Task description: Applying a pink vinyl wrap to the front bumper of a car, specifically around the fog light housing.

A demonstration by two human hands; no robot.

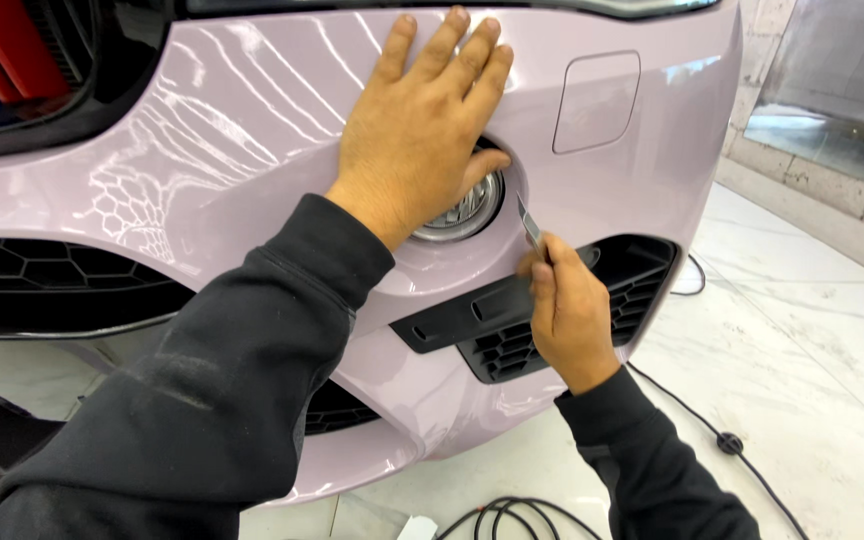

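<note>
1. We work at the round fog lamp (pixel 467 208), set in the pale pink bumper (pixel 252 130) just above the black grille insert (pixel 552 320).
2. Our right hand (pixel 564 318) pinches a slim blade (pixel 529 224) between thumb and forefinger; we judge a shallow angle and light pressure safest along the lamp's edge.
3. Our left hand (pixel 414 130) lies flat, fingers (pixel 457 55) close together, pressing the pink surface above the lamp to steady it.
4. A black cable (pixel 722 440) trails on the marble floor (pixel 812 330); we mind our feet.

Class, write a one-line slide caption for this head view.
Left hand flat on a pale pink car bumper above the round fog lamp, right hand holding a small blade beside it.
</note>
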